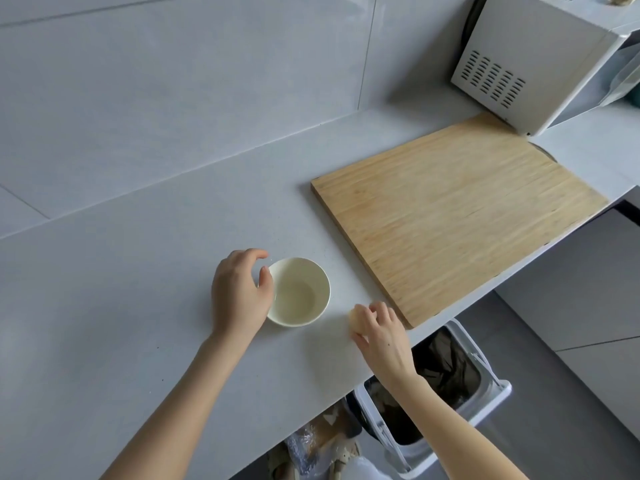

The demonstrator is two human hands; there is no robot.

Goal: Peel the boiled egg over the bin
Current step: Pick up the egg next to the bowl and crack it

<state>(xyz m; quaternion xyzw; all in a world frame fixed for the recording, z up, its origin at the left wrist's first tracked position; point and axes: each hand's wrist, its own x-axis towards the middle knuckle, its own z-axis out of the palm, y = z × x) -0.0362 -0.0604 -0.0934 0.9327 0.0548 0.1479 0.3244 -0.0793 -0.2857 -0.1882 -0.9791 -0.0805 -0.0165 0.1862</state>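
Observation:
A pale boiled egg point(355, 320) lies on the grey countertop point(138, 323), mostly covered by my right hand point(381, 336), whose fingers curl over it. To its left stands a cream bowl point(313, 271) with a little clear liquid in it. My left hand point(239, 292) holds the bowl's left rim, thumb on the edge. The bin point(485, 382), white with a black liner, stands on the floor below the counter's front edge, under my right forearm.
A wooden cutting board point(457, 216) lies to the right of the bowl, reaching the counter edge. A white microwave point(540, 60) sits at the back right. Bags and sandals point(322, 448) are on the floor left of the bin.

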